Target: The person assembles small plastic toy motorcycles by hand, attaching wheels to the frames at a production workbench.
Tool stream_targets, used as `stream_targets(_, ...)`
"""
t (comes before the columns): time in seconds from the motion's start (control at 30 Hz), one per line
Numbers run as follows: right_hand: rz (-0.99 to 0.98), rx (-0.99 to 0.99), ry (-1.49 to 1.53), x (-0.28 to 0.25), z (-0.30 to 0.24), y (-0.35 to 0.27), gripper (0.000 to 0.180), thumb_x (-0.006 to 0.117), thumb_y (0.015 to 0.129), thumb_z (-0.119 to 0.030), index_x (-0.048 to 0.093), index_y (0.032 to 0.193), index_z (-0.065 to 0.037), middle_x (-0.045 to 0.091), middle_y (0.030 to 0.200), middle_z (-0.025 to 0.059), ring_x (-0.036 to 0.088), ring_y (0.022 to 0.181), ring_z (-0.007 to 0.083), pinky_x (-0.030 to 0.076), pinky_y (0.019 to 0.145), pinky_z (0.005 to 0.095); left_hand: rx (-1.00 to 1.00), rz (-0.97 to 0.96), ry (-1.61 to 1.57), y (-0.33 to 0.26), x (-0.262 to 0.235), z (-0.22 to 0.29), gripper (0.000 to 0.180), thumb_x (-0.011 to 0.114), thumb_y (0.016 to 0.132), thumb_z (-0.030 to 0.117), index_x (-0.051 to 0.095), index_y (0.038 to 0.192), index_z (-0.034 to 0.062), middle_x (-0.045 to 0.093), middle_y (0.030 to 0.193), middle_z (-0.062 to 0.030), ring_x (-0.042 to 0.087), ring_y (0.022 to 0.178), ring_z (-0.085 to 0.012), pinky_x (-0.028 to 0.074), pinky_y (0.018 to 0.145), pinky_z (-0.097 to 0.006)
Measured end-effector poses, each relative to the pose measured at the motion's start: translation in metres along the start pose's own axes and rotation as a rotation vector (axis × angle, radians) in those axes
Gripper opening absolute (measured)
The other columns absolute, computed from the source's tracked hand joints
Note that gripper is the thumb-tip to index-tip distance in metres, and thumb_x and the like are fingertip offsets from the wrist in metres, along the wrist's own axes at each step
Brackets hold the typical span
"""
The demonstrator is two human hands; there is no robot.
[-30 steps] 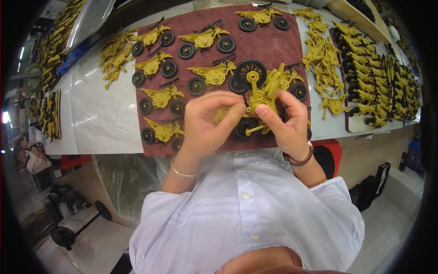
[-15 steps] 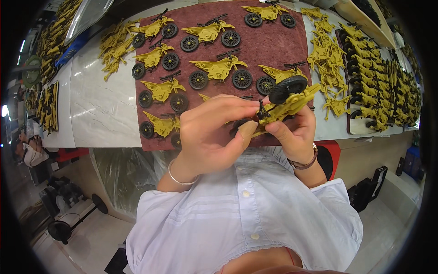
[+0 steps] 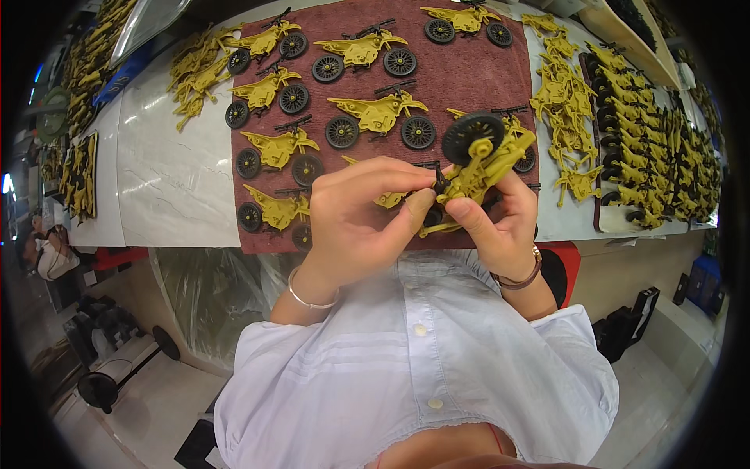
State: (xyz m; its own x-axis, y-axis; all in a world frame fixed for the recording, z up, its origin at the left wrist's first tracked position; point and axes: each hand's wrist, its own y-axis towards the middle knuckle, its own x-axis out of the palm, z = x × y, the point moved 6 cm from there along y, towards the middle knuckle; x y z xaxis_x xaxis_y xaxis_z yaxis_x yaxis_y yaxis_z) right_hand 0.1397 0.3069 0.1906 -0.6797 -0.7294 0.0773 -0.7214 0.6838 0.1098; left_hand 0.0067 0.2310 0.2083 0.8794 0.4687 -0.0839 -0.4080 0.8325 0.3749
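Note:
In my right hand (image 3: 500, 227) is a yellow toy motorcycle (image 3: 486, 173), held tilted above the cloth with the thumb along its near side. One black spoked wheel (image 3: 473, 137) on it faces up toward me. My left hand (image 3: 373, 217) pinches a small black part (image 3: 440, 184) at the motorcycle's left end, thumb and fingers pressed together; the fingers partly hide its shape. Beneath both hands lies a dark red cloth (image 3: 461, 74) bearing several similar motorcycles, such as one with two wheels (image 3: 375, 116) just beyond my left hand.
Piles of yellow frame parts (image 3: 558, 102) lie right of the cloth, with another pile (image 3: 195, 74) at the far left. Farther right, a tray holds rows of motorcycles (image 3: 648, 148). The white tabletop (image 3: 172, 172) shows left of the cloth. Clear plastic sheeting (image 3: 219, 305) hangs below the table edge.
The motorcycle in my right hand has turned, so its wheel shows more face-on and sits slightly farther left. My left fingers stay at its black part.

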Motion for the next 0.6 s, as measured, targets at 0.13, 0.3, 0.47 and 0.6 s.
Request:
stream_targets(0.13, -0.002, 0.091, 0.067, 0.000, 0.003, 0.001, 0.032, 0.069, 0.081, -0.007, 0.058, 0.110, 0.004, 0.065, 0.101, 0.0070, 0.058, 0.090, 0.0102, 0.046, 0.080, 0.0243, -0.023, -0.045, -0.018, 0.000, -0.002, -0.003, 0.011, 0.066, 0.071, -0.007, 0.067, 0.082, -0.0059, 0.067, 0.080, -0.0141, 0.065, 0.071, -0.0168, 0.050, 0.062, -0.025)
stream_targets(0.3, -0.048, 0.095, 0.004, -0.001, 0.001, 0.004, 0.033, 0.069, 0.081, -0.008, 0.058, 0.110, 0.004, 0.064, 0.100, 0.0060, 0.058, 0.089, 0.0087, 0.046, 0.078, 0.0234, -0.073, -0.043, -0.019, -0.003, -0.003, -0.009, 0.010, 0.066, 0.072, -0.007, 0.067, 0.082, -0.0055, 0.067, 0.080, -0.0140, 0.065, 0.071, -0.0168, 0.050, 0.063, -0.025)
stream_targets(0.47, -0.071, 0.074, -0.058, 0.003, 0.001, 0.004, 0.033, 0.069, 0.082, -0.009, 0.057, 0.111, 0.004, 0.064, 0.100, 0.0057, 0.058, 0.088, 0.0079, 0.046, 0.077, 0.0225, -0.201, -0.024, -0.102, -0.009, -0.005, -0.017, 0.010, 0.067, 0.072, -0.006, 0.067, 0.082, -0.0050, 0.067, 0.082, -0.0129, 0.064, 0.075, -0.0162, 0.050, 0.066, -0.026)
stream_targets(0.6, -0.076, 0.089, -0.018, 0.007, 0.000, 0.005, 0.034, 0.068, 0.082, -0.010, 0.057, 0.112, 0.004, 0.065, 0.099, 0.0051, 0.058, 0.087, 0.0075, 0.046, 0.076, 0.0225, -0.149, 0.024, -0.208, -0.003, -0.005, -0.011, 0.010, 0.067, 0.072, -0.005, 0.065, 0.082, -0.0044, 0.067, 0.084, -0.0124, 0.064, 0.077, -0.0160, 0.050, 0.069, -0.027)
